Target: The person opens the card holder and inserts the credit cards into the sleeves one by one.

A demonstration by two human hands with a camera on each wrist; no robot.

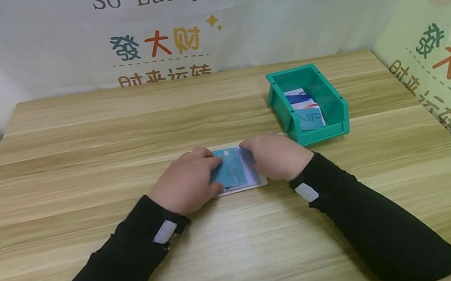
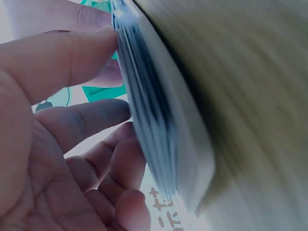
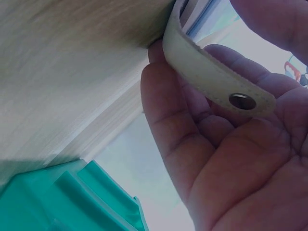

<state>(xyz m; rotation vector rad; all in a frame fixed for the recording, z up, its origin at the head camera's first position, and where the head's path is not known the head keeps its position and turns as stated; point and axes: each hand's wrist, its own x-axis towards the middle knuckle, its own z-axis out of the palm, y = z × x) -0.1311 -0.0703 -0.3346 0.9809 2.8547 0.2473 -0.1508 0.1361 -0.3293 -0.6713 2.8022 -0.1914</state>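
A small card holder [image 1: 251,171] with a white cover and a stack of clear sleeves [image 2: 151,110] lies flat on the table. On its top page is a light blue card [image 1: 230,167]. My left hand [image 1: 189,179] grips the holder's left side, thumb and a fingertip on the stack and near the blue card. With curled fingers my right hand [image 1: 274,154] holds the right side of the holder. A pale strap [image 3: 207,77] with a metal snap [image 3: 242,101] extends across that palm. The fingers hide part of the holder's edges.
Behind and to the right stands a green open-front bin [image 1: 325,134] with several cards [image 1: 308,116] inside, the top one marked VIP. It is close to my right hand. Printed cloth [image 1: 252,31] hangs behind the wooden table [image 1: 115,124] and at its sides.
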